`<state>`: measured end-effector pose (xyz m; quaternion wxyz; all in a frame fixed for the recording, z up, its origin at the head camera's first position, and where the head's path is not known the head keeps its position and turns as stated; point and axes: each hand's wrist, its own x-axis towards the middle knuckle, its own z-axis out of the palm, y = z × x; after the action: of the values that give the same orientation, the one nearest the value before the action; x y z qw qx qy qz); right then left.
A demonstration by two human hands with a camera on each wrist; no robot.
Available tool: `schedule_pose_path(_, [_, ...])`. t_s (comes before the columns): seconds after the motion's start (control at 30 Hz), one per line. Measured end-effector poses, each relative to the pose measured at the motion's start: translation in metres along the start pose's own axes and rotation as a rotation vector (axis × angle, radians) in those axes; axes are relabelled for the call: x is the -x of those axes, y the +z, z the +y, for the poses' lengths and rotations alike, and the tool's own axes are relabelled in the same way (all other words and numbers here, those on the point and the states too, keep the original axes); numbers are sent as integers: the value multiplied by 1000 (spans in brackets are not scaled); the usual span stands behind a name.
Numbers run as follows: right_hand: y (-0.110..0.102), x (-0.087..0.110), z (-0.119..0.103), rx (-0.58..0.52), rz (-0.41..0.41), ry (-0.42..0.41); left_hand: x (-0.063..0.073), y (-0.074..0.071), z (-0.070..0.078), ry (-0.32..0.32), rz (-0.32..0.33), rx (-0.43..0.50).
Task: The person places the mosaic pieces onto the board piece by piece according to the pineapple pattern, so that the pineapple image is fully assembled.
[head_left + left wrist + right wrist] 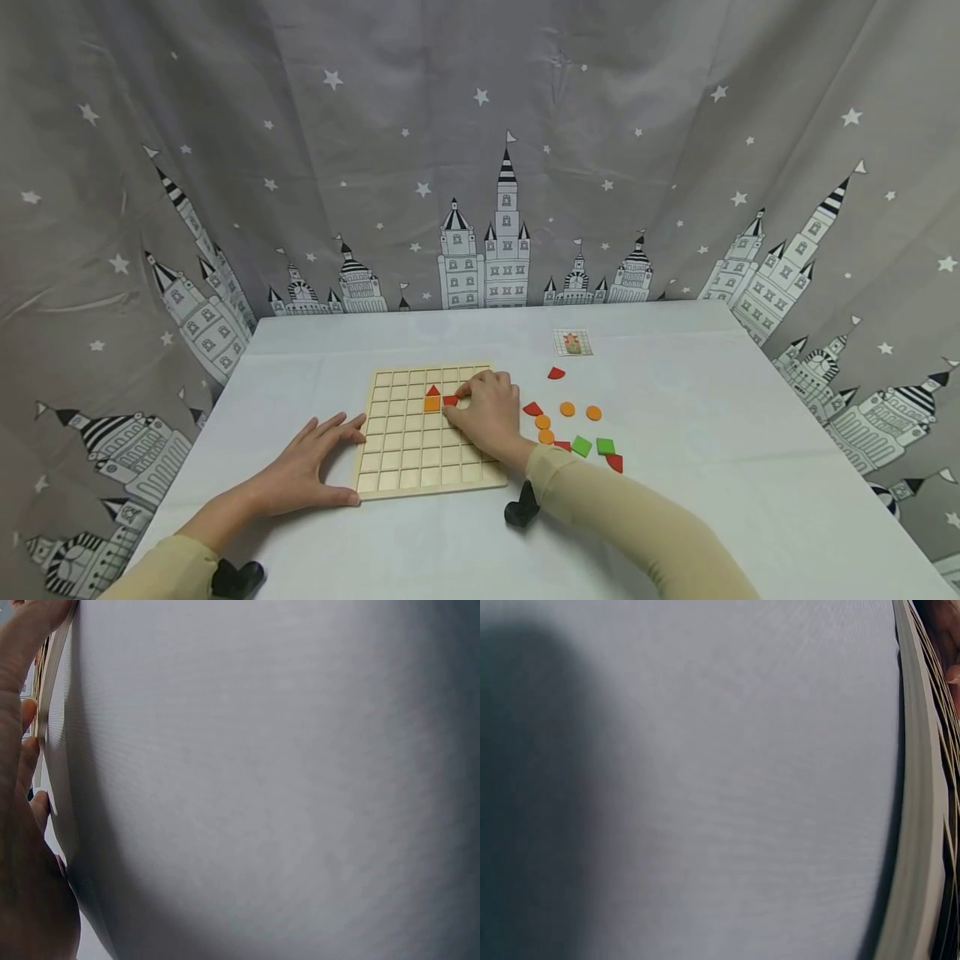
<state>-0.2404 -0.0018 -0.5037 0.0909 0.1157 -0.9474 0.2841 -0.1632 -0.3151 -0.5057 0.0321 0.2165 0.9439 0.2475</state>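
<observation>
At the lower left of the frame, a person's left hand [315, 467] rests against the left side of a pale wooden board [405, 459], fingers spread, with the thumb at the board's lower left corner. This seems meant to steady it. The board, marked into square cells, lies flat on the white table [750, 400], left of centre.

In the board's upper middle, an orange square [432, 404] sits in one cell, with a red triangle [433, 390] in the cell above. Just right of the square, the right hand [491, 412] reaches in, thumb and forefinger pinching a red piece [450, 400]; whether that piece is fully seated cannot be told.

Farther right, loose pieces lie on the table: red wedges [556, 373], orange discs [567, 409] and green squares [605, 447]. Above them, right of centre, lies a small picture card [572, 342], apparently the pattern to copy.

The step in hand looks like fitting this red piece, early in the pattern. The next move likely calls for squaring it inside its cell, then letting go without nudging the orange square.
</observation>
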Motion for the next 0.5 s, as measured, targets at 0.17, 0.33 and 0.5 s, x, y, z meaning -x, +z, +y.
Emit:
schedule_pose_path(0.17, [-1, 0, -1, -2, -2, 4, 0, 0, 0, 6, 1, 5])
schedule_pose_path(0.33, [-1, -1, 0, -7, -17, 9, 0, 0, 0, 9, 0, 5])
schedule_pose_path(0.5, [-1, -2, 2, -8, -30, 12, 0, -1, 1, 10, -1, 7])
